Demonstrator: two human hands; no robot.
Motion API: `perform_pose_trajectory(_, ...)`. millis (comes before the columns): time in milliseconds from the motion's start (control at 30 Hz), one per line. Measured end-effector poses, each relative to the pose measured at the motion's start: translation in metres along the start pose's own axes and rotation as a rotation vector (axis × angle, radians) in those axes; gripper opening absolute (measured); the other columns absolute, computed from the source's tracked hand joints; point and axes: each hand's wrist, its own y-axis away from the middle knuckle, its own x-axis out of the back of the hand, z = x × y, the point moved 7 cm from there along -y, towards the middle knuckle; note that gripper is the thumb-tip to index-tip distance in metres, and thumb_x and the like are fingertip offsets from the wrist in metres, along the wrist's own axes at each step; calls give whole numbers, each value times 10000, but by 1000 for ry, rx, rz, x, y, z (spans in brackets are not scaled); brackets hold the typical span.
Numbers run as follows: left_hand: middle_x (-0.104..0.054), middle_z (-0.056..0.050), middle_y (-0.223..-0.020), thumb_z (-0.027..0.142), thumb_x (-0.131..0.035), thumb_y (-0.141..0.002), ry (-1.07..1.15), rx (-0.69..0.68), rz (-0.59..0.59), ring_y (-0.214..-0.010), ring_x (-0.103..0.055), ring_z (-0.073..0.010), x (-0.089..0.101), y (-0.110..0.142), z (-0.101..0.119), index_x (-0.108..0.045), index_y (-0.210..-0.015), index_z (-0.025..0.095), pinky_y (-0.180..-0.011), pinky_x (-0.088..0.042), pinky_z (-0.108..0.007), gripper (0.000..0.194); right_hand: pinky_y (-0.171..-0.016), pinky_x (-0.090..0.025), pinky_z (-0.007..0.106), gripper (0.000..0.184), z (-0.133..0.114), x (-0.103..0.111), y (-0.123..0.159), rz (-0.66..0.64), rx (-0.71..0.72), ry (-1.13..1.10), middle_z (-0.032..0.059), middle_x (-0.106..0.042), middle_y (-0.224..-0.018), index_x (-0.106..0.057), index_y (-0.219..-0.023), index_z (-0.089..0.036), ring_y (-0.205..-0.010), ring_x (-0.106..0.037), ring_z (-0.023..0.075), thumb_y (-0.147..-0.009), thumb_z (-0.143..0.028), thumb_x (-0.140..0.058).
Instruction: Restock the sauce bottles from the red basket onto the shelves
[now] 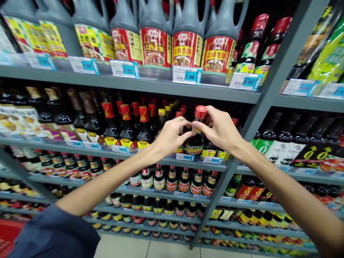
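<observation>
A dark sauce bottle (195, 142) with a red cap stands at the front of the second shelf (150, 158) of a grey store rack. My left hand (170, 136) pinches its neck from the left. My right hand (219, 128) grips the same neck from the right, just under the cap, a ring on one finger. Both arms reach forward from below. More red-capped bottles (126, 125) stand in rows to the left of it.
Large grey jugs (156, 34) with red labels fill the top shelf above price tags (186, 75). Lower shelves hold several rows of small bottles (172, 179). A slanted grey upright (258, 114) divides this rack from the one on the right. Tiled floor shows below.
</observation>
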Motion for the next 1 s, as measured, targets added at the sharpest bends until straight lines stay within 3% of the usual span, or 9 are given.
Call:
perform_pose_trajectory(200,-694,-72,-1004,277,-665,-961,-77,33,-10,-822,-614,-165,-20,6,-11,-744,-1076,134,-812,-499,-327,200,-671,-437,300,267,21,-20,4,15,-29,-57,61,-663,-853,-603,-969,-152,-724,-573,173,-961,-406,-687)
perform_pose_trajectory(433,-743,-57,-882,282,-678,-945,-104,116,-122,-702,-597,-148,-33,3,-25,-780,-1100,131,-737,-465,-305,240,-606,-384,281,257,43,-37,4,-16,-171,-26,30,-659,-715,-601,-923,-140,-631,-593,158,-953,-371,-709)
perform_pose_trajectory(500,-738,-31,-793,314,-668,-946,-61,154,-92,-647,-583,-136,-23,2,-27,-780,-1102,141,-695,-454,-292,258,-587,-364,280,264,47,-37,3,-17,-204,14,30,-653,-687,-585,-904,-140,-612,-590,157,-960,-367,-706)
perform_pose_trajectory(600,-714,-22,-736,378,-658,-942,-25,205,60,-623,-581,-130,6,-2,-31,-761,-1058,140,-658,-454,-277,284,-576,-365,286,283,52,-40,2,-30,-247,26,33,-649,-671,-571,-880,-147,-588,-572,152,-956,-377,-719)
perform_pose_trajectory(700,-719,-14,-719,419,-688,-916,-27,301,126,-628,-602,-138,30,-11,-38,-665,-1254,116,-645,-458,-267,455,-571,-387,299,275,55,-45,2,-19,-290,-4,41,-651,-697,-591,-926,-147,-590,-565,161,-951,-387,-722)
perform_pose_trajectory(800,-737,-23,-671,459,-697,-906,3,453,-40,-543,-556,-136,25,-19,-54,-578,-1366,67,-562,-410,-267,616,-580,-425,315,391,56,-50,1,15,-326,-15,42,-648,-731,-569,-1194,-114,-608,-567,185,-931,-348,-738)
perform_pose_trajectory(900,-741,-49,-632,507,-696,-898,58,540,-256,-444,-457,-114,6,-19,-70,-701,-1125,95,-465,-317,-274,471,-587,-445,330,500,53,-53,1,19,-330,34,40,-619,-722,-495,-1343,-113,-607,-559,205,-938,-316,-709)
perform_pose_trajectory(1000,-745,-60,-630,510,-727,-872,71,555,-348,-431,-445,-99,-7,-15,-81,-716,-851,141,-445,-293,-268,369,-605,-455,342,459,46,-53,0,11,-289,91,47,-592,-712,-504,-1351,-120,-609,-561,219,-963,-313,-653)
